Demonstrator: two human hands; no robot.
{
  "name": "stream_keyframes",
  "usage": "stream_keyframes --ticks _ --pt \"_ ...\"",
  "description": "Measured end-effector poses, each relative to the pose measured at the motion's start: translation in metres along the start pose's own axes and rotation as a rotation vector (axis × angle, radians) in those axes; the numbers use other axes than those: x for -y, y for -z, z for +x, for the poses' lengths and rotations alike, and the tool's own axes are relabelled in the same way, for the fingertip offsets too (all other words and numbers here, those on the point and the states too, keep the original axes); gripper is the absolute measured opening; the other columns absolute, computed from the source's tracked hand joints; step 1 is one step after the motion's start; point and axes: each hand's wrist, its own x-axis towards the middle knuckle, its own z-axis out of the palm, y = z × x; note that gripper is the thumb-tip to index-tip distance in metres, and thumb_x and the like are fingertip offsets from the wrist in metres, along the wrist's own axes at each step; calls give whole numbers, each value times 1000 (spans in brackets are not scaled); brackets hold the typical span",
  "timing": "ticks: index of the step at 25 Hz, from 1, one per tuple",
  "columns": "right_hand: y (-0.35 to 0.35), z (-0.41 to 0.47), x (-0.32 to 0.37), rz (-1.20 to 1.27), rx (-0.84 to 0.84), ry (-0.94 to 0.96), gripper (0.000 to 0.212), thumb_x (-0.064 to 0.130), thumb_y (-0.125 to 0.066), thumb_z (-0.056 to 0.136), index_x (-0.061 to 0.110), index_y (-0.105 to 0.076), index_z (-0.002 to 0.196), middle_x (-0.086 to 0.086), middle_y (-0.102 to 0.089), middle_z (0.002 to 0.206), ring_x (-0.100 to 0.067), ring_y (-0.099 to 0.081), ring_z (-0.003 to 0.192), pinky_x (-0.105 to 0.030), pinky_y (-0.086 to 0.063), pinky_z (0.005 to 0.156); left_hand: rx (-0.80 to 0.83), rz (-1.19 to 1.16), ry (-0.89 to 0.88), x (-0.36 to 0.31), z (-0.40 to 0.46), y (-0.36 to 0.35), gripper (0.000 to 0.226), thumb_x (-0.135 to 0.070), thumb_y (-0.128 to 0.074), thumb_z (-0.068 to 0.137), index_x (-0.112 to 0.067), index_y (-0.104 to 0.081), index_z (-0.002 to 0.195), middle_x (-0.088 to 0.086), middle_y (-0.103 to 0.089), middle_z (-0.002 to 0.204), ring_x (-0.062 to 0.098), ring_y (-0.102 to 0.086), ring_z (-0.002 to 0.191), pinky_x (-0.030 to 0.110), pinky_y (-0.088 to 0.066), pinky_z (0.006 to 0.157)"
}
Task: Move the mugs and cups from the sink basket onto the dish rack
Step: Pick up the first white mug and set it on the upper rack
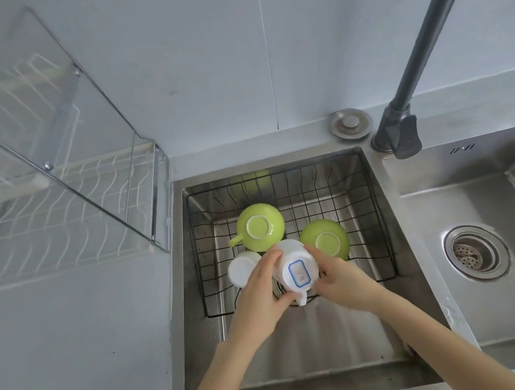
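Hands close on a white mug from both sides over the near part of the basket. The left hand curls round the mug's left wall, and the right hand grips its right wall. The mug is upside down, its base tipped toward the camera, with a blue-edged label on the base and its handle pointing toward the person. I cannot tell whether it has left the basket floor.

The black wire basket sits in the left sink. A green mug lies inverted in it behind the held mug, handle to the left. A green cup is inverted just right of the mug, and a white cup stands beside the left hand.

The rack stands on the counter left of the sink, behind a clear panel. A dark faucet arches over the right basin, whose drain shows.
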Motion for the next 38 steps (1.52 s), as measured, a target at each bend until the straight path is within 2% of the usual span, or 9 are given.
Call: stream_keyframes --ticks 3,5,11,15,20,23,26,31,38 --pt "6 -19 2 -41 -19 95 60 15 -58 81 33 -38 135 -3 -67 93 -19 -61 80 -21 -43 68 1 -29 -12 -10 -13 8 72 -26 -72 74 -24 -34 135 -13 -49 126 6 -46 111 20 -36 91" --pt "9 -31 4 -65 -32 167 65 18 -65 81 31 -38 138 0 -68 109 -17 -67 100 -15 -45 73 -1 -37 -45 -14 -21 15 71 -27 -73 73 -25 -36 134 -17 -48 118 4 -45 109 19 -36 91" --pt "8 -54 14 -129 -153 354 63 22 -72 77 29 -45 134 8 -50 110 -14 -57 108 -30 -48 99 -39 -155 -107 -20 -45 35 61 -20 -75 72 -37 -43 122 -17 -54 115 10 -49 118 26 -42 99" --pt "4 -66 32 -151 -191 422 61 23 -73 77 23 -48 133 11 -50 109 -5 -53 104 -12 -39 91 -91 -192 -163 -23 -62 52 63 -29 -77 66 -56 -36 106 -27 -53 111 9 -52 115 32 -48 97" --pt "-17 -80 65 -114 -244 485 54 22 -71 79 21 -52 129 10 -51 105 23 -49 91 9 -35 80 -119 -214 -235 -8 -81 88 52 -26 -72 74 -48 -42 110 -21 -58 112 2 -56 107 23 -50 91" --pt "-42 -85 87 -76 -258 508 51 22 -69 81 20 -52 129 7 -53 107 3 -56 94 2 -40 85 -150 -221 -264 4 -98 115 48 -31 -70 74 -54 -40 104 -29 -55 106 -11 -54 98 5 -48 80" --pt "-66 -88 110 -94 -260 539 49 23 -67 83 22 -51 129 14 -50 102 2 -56 93 -12 -43 92 -181 -241 -258 18 -114 138 43 -40 -64 68 -54 -40 101 -32 -53 103 -20 -52 92 -1 -45 75" --pt "-99 -90 149 -138 -301 576 49 26 -63 85 24 -49 131 3 -53 108 -14 -57 102 -3 -40 84 -231 -239 -314 42 -132 180 50 -61 -56 60 -51 -43 107 -31 -54 108 -9 -52 99 6 -47 80" --pt "-123 -93 214 -127 -390 658 45 23 -66 82 17 -56 126 -1 -59 106 -13 -62 99 3 -41 84 -325 -180 -461 54 -145 249 44 -60 -55 61 -54 -44 102 -33 -53 104 -9 -50 102 4 -45 82"
